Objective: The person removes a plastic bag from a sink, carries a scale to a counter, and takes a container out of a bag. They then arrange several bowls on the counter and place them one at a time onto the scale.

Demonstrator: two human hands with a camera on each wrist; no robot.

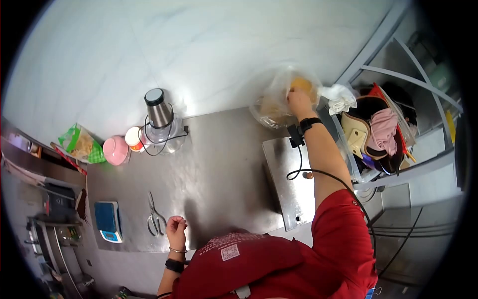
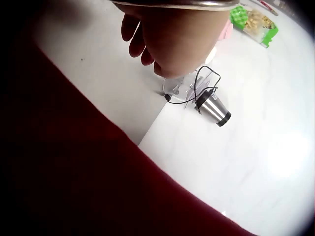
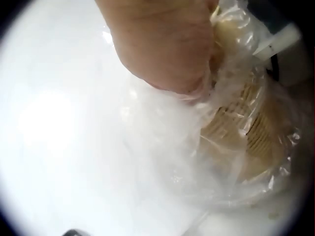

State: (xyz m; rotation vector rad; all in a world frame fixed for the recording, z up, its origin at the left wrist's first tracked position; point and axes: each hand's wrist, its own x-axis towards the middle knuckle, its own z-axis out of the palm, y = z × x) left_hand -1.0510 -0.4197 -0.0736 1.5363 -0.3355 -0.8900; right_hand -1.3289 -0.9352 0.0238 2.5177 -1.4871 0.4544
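Observation:
At the back right of the metal table, my right hand (image 1: 299, 103) grips a clear plastic bag (image 1: 283, 79) against the pale wall. Something orange-yellow (image 1: 301, 85) shows through the bag beside my fingers. Tan, ridged contents (image 3: 246, 132) lie in the clear plastic in the right wrist view; my fingertips are mostly hidden there. My left hand (image 1: 176, 228) hovers over the table's front edge, fingers loosely curled, with nothing visible in it. Nearest to it is a pair of scissors (image 1: 155, 219) on the table. The left wrist view shows the same hand (image 2: 177, 39) from the wrist side.
A food chopper (image 1: 160, 112) with a looped cord stands at the back, beside a white tub (image 1: 133, 138), a pink bowl (image 1: 116, 150) and a green bag (image 1: 82, 144). A blue scale (image 1: 108, 222) sits front left. Under my right arm is a metal box (image 1: 289, 184); cluttered bins (image 1: 373, 129) stand right.

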